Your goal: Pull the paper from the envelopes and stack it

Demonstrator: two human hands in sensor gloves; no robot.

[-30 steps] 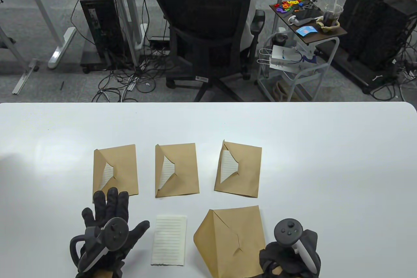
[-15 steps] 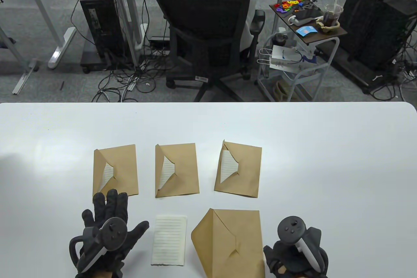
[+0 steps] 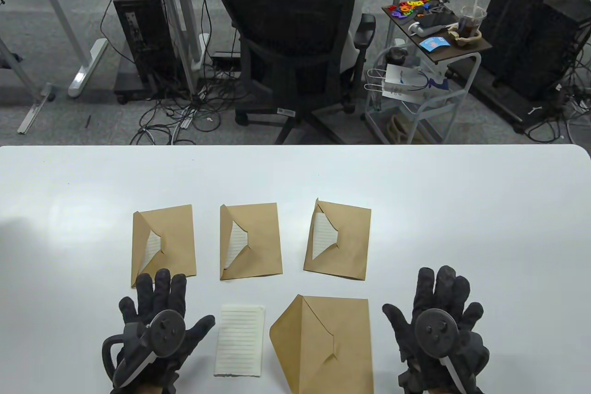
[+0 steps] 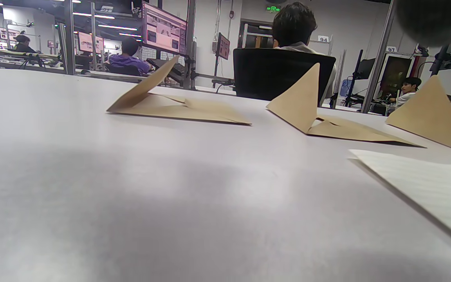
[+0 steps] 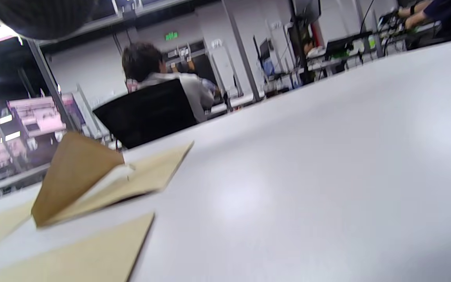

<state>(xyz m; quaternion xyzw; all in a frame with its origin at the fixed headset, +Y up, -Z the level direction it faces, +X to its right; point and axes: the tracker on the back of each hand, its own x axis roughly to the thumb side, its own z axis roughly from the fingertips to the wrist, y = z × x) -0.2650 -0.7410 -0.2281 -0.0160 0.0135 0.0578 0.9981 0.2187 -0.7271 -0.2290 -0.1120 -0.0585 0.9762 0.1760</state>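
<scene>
Three brown envelopes lie in a row with open flaps and lined paper showing inside: left envelope (image 3: 164, 240), middle envelope (image 3: 251, 240), right envelope (image 3: 338, 239). A fourth brown envelope (image 3: 325, 343), with no paper showing, lies near the front edge. One lined white sheet (image 3: 240, 340) lies flat to its left. My left hand (image 3: 154, 315) rests flat on the table with fingers spread, left of the sheet, holding nothing. My right hand (image 3: 438, 311) rests flat with fingers spread, right of the fourth envelope, holding nothing. The envelopes' raised flaps show in the left wrist view (image 4: 178, 105).
The white table (image 3: 461, 209) has bare surface to the right and behind the envelopes. Beyond its far edge a person sits in a black office chair (image 3: 295, 52); a small cart (image 3: 429, 43) with clutter stands to the right.
My right hand let go of the fourth envelope, moved right and forward, and opened flat on the table. The envelope settled flat. The left hand shifted only slightly.
</scene>
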